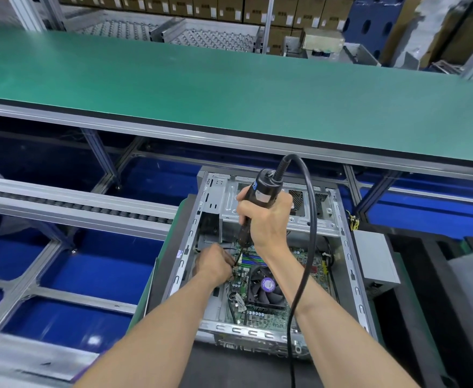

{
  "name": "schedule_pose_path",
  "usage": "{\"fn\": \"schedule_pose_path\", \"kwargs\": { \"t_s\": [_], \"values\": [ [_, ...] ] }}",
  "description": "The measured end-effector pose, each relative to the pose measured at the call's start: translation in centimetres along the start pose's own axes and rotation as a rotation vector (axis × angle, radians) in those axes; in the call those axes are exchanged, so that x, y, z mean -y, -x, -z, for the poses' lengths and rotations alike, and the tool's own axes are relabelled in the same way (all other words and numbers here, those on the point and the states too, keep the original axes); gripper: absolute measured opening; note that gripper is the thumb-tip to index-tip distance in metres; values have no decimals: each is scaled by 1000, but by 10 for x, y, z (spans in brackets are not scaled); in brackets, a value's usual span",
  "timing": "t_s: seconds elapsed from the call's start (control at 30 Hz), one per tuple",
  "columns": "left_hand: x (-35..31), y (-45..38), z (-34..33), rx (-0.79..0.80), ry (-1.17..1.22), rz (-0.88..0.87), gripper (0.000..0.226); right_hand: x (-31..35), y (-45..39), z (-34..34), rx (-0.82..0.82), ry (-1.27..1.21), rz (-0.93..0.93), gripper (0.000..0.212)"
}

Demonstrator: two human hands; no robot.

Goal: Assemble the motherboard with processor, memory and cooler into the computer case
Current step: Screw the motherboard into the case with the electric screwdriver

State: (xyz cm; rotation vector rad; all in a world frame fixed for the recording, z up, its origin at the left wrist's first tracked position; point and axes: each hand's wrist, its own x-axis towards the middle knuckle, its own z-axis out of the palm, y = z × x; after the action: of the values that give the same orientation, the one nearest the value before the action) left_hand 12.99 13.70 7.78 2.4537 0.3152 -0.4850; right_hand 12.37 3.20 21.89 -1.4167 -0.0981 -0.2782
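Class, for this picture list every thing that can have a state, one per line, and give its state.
Grey metal computer case: side open, lying flat.
Green motherboard: seated inside the case.
Black cooler fan with purple hub: mounted on the motherboard.
Black corded electric screwdriver: upright, tip down at the board.
Right hand: grips the screwdriver.
Left hand: fingers curled at the screwdriver tip.

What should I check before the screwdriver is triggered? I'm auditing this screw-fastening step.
1. Motherboard sits inside the computer case: ok.
2. Cooler fan is on the board: ok.
3. Right hand grips the electric screwdriver upright: ok.
4. Left hand steadies things at the bit: ok.
5. Bit seated in a screw: cannot tell, the fingers hide it.
6. Screwdriver cord drapes over the board: not ok.
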Motion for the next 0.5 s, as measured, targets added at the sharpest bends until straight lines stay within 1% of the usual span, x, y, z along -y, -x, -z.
{"fn": "schedule_pose_path", "kwargs": {
  "t_s": [0.13, 0.2, 0.37, 0.4, 0.5],
  "values": [
    [-1, 1, 1, -17, -10, 11, 30, 1, -1, -2, -9, -15, -15, 13],
    [-2, 2, 2, -18, -5, 17, 29, 0, -2, -1, 17, -10, -23, 12],
    [-3, 3, 2, -27, 3, 33, 21, 0, -6, -3, 223, 13, -6, 14],
    [-4, 3, 2, -32, -2, 32, 21, -1, -5, -5, 229, 12, 7, 13],
    [-4, 5, 3, -41, 4, 33, 31, -4, -3, -11, 175, 60, 30, 15]
  ]
}}
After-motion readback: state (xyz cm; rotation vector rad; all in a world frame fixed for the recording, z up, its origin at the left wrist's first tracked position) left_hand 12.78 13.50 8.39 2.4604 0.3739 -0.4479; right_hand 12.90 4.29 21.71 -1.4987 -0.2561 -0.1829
